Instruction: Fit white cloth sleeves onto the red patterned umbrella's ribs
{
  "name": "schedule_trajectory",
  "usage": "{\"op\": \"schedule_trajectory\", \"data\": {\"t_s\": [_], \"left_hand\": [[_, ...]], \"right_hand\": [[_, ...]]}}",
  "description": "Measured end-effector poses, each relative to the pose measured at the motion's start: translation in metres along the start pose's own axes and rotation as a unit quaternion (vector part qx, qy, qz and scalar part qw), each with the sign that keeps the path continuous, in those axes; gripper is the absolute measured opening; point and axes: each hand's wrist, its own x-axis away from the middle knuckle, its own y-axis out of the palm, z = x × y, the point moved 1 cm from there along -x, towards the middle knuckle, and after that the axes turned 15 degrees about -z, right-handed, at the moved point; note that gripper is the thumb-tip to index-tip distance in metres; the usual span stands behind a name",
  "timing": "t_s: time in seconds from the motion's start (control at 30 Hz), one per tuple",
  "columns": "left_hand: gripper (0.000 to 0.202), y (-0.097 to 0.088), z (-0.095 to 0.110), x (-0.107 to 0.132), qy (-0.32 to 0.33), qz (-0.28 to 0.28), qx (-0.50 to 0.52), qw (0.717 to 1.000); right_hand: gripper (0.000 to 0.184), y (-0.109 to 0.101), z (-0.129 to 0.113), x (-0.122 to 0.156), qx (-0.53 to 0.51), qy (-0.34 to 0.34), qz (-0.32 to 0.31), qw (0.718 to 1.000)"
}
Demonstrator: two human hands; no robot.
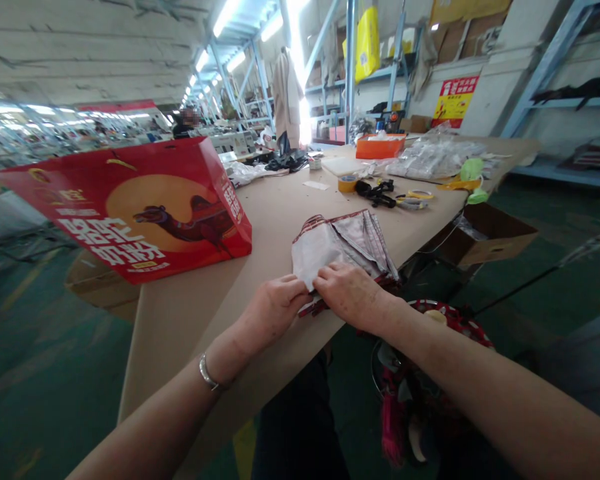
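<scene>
A folded piece of cloth (343, 243), pale inside with a dark red patterned edge, lies on the brown table (280, 213) near its front edge. My left hand (274, 308) is closed, pinching the near corner of the cloth. Close beside it, my right hand (350, 293) rests knuckles up on the same near edge, fingers curled and pressing on the fabric. A bracelet sits on my left wrist.
A big red gift bag (145, 207) with a camel picture stands at the left. Tape rolls (347, 183), black scissors (377, 193), an orange box (380, 145) and plastic bags (433, 159) lie farther back. A cardboard box (485, 237) and a basket of red cloth (425, 373) sit at the right.
</scene>
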Motion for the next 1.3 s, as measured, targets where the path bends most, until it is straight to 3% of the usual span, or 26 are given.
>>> {"op": "schedule_trajectory", "data": {"t_s": [0.17, 0.37, 0.53, 0.6, 0.67, 0.73, 0.8, 0.87, 0.93, 0.97, 1.0, 1.1, 1.13, 1.17, 1.2, 1.23, 1.3], "left_hand": [[0.021, 0.009, 0.001, 0.011, -0.005, 0.017, 0.029, 0.999], [0.018, 0.014, 0.009, 0.020, -0.105, 0.019, -0.118, 0.987], [0.014, 0.017, 0.012, 0.030, -0.122, 0.093, -0.043, 0.987], [0.009, 0.022, 0.016, 0.031, -0.160, 0.110, 0.065, 0.979], [0.004, 0.031, 0.027, 0.031, -0.187, 0.125, 0.269, 0.937], [0.008, 0.042, 0.045, 0.029, -0.182, 0.168, 0.486, 0.838], [0.018, 0.054, 0.065, 0.027, -0.161, 0.207, 0.632, 0.729], [0.027, 0.068, 0.084, 0.023, -0.157, 0.183, 0.719, 0.652], [0.031, 0.085, 0.098, 0.020, -0.178, 0.130, 0.773, 0.595], [0.033, 0.095, 0.102, 0.018, -0.189, 0.105, 0.788, 0.576], [0.033, 0.106, 0.107, 0.017, -0.199, 0.076, 0.796, 0.567], [0.029, 0.130, 0.120, 0.015, -0.188, -0.078, 0.777, 0.596], [0.030, 0.133, 0.125, 0.013, -0.171, -0.140, 0.766, 0.604], [0.031, 0.133, 0.130, 0.011, -0.153, -0.187, 0.758, 0.606], [0.033, 0.129, 0.134, 0.008, -0.136, -0.216, 0.756, 0.603], [0.032, 0.124, 0.137, 0.002, -0.126, -0.225, 0.761, 0.595], [0.028, 0.109, 0.141, -0.014, -0.124, -0.219, 0.781, 0.572]], "right_hand": [[0.022, -0.003, -0.005, 0.012, -0.031, 0.030, -0.024, 0.999], [0.022, -0.006, -0.002, 0.021, 0.008, 0.118, -0.032, 0.992], [0.024, -0.013, 0.005, 0.040, 0.008, 0.204, -0.003, 0.979], [0.024, -0.013, 0.003, 0.054, -0.022, 0.230, 0.001, 0.973], [0.027, -0.004, -0.003, 0.071, -0.047, 0.234, 0.015, 0.971], [0.030, 0.017, -0.013, 0.090, -0.069, 0.221, 0.013, 0.973], [0.030, 0.046, -0.024, 0.108, -0.121, 0.212, -0.024, 0.969], [0.030, 0.077, -0.032, 0.126, -0.234, 0.205, -0.041, 0.949], [0.026, 0.101, -0.036, 0.141, -0.416, 0.201, 0.010, 0.887], [0.024, 0.109, -0.036, 0.148, -0.527, 0.201, 0.058, 0.824], [0.024, 0.115, -0.035, 0.155, -0.638, 0.203, 0.114, 0.734], [0.020, 0.120, -0.031, 0.174, -0.865, 0.204, 0.245, 0.388], [0.018, 0.118, -0.031, 0.180, -0.899, 0.197, 0.252, 0.298], [0.016, 0.114, -0.032, 0.187, -0.924, 0.186, 0.233, 0.240], [0.016, 0.109, -0.034, 0.194, -0.942, 0.171, 0.196, 0.210], [0.018, 0.103, -0.036, 0.201, -0.954, 0.151, 0.156, 0.204], [0.025, 0.087, -0.037, 0.214, -0.962, 0.102, 0.111, 0.228]]}}
